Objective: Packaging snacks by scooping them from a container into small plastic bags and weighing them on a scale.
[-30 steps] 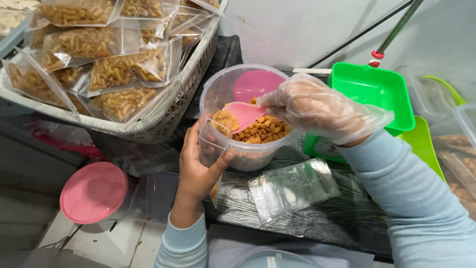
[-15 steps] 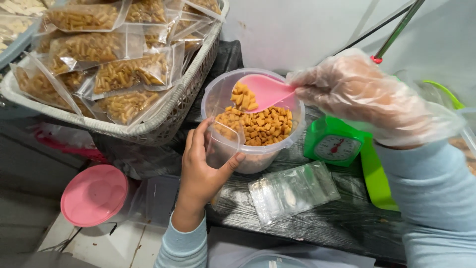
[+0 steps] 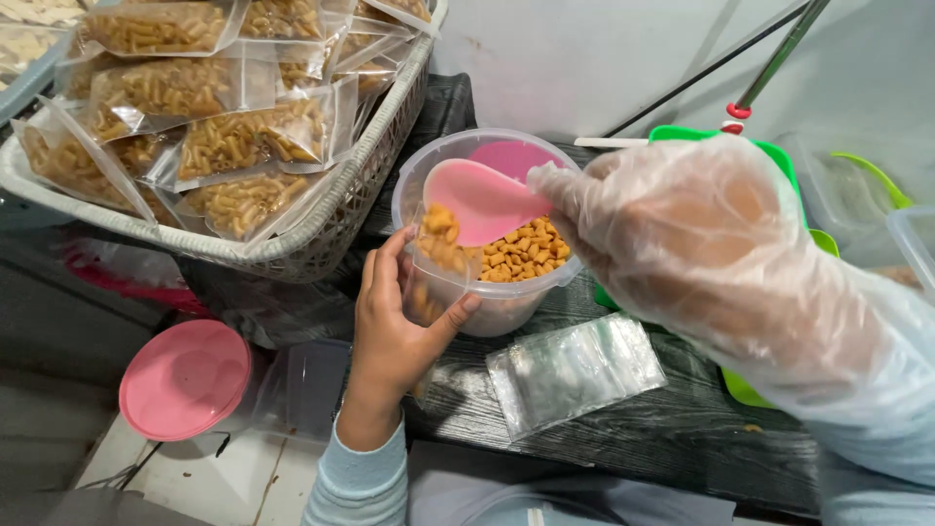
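The bare left hand (image 3: 394, 331) has its grip clamped on a small clear bag (image 3: 426, 282), holding it open against the side of the round clear tub (image 3: 497, 302). The gloved right hand (image 3: 682, 234) has its grip closed on a pink scoop (image 3: 482, 200), tipped over the bag's mouth. Orange snack squares (image 3: 521, 255) fill the tub. Empty clear bags (image 3: 575, 370) lie on the dark surface (image 3: 643, 429). A basket (image 3: 321, 234) of packed macaroni stands just beside the tub.

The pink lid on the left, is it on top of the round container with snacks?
No, the pink lid lies apart from the container.
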